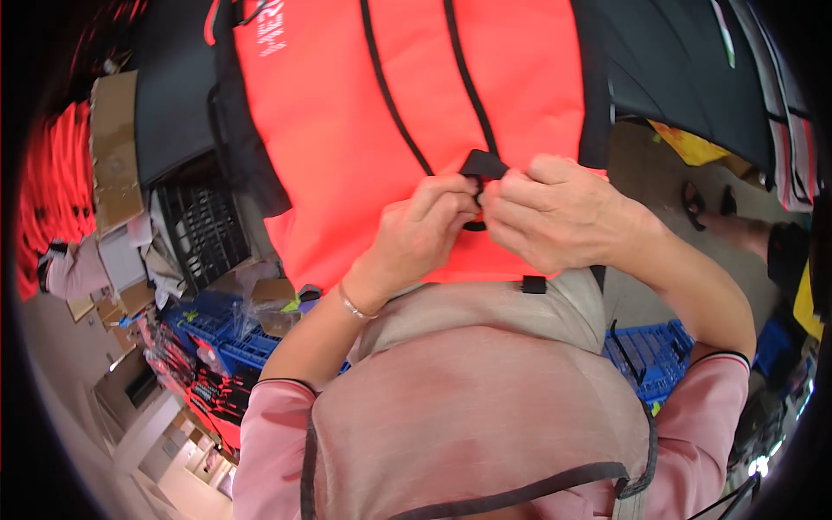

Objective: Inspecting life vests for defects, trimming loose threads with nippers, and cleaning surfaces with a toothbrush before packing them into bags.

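At frame centre I had left hand (pixel 422 221) and right hand (pixel 559 212) pinched on the black strap (pixel 484 163) — orange bag (pixel 325 147) beneath, upper middle.

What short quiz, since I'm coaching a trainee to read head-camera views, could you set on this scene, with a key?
1. Multiple choice: what are the left hand and right hand gathered at?
A) a cardboard box
B) a black strap on the orange-red fabric item
C) a sandal

2. True or false: a bracelet is worn on the left wrist.

3. Fill in the colour: the crate seen to the right of the grey-beige apron is ____.

Key: 1. B; 2. true; 3. blue.
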Motion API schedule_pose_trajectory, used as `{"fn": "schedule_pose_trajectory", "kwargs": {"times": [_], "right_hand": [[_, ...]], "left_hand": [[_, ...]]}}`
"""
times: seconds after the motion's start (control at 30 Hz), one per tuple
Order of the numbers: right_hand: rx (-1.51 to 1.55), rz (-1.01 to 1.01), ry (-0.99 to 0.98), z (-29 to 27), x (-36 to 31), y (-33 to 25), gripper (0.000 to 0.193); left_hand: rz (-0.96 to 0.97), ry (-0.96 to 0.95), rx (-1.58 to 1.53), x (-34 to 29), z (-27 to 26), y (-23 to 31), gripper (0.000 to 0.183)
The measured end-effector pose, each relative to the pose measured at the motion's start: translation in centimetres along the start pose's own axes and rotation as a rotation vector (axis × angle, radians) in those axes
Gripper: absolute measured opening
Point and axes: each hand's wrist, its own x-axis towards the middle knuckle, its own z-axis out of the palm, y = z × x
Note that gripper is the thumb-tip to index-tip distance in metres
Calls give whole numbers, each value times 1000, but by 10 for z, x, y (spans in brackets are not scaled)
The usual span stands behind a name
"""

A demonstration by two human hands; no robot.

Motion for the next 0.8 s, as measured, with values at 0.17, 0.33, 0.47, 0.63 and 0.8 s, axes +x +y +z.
{"fn": "schedule_pose_trajectory", "kwargs": {"times": [0.17, 0.33, 0.47, 0.63, 0.8], "right_hand": [[-25, 29, -68, -1, 4, 3, 12], [153, 286, -110, -27, -10, 9, 15], [326, 821, 214, -36, -24, -1, 25], [240, 763, 296, -25, -27, -30, 27], [22, 567, 100, -13, -22, -41, 28]], "left_hand": [[-66, -25, -75, -4, 3, -2, 16], [-31, -36, -233, -17, -12, -1, 12], [-268, 73, -399, -20, -12, 0, 11], [-362, 119, -303, -5, -2, 2, 21], [-476, 75, -247, 16, -9, 10, 43]]}}
